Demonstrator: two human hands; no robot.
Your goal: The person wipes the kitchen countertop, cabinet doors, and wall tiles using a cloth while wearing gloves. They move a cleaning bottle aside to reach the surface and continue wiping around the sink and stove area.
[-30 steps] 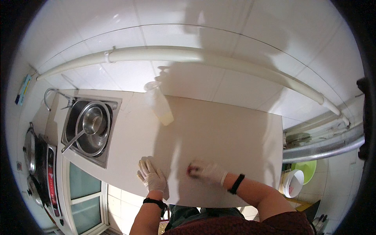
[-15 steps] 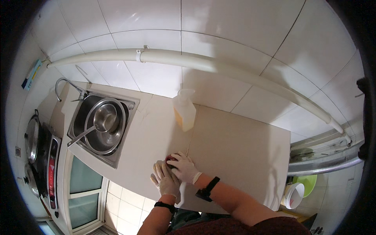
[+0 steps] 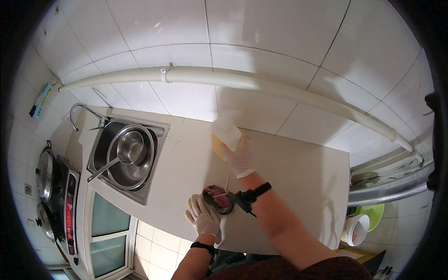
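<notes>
A translucent white plastic bottle (image 3: 227, 125) with yellowish liquid low inside stands or hangs near the wall, leaning a little. My gloved right hand (image 3: 242, 157) is closed on its lower right side. Below that arm, on the beige counter (image 3: 289, 186), lies a round dark red, pink and green thing (image 3: 218, 198) whose kind I cannot make out; the right wristband partly covers its right edge. My gloved left hand (image 3: 203, 218) rests with fingers extended against its lower left side. Whether the bottle's base touches the counter cannot be seen clearly.
Left of the hands is a steel sink (image 3: 161, 135) holding a metal basin (image 3: 148, 165) and a long-handled pan (image 3: 130, 148). A stove (image 3: 70, 200) with lidded pans stands farther left. A white pipe (image 3: 224, 79) crosses the wall. Buckets (image 3: 357, 231) sit below, right.
My right hand has left the round thing and moved up to grip the bottle, which now tilts slightly. The round thing is uncovered. My left hand has shifted slightly to its lower left.
</notes>
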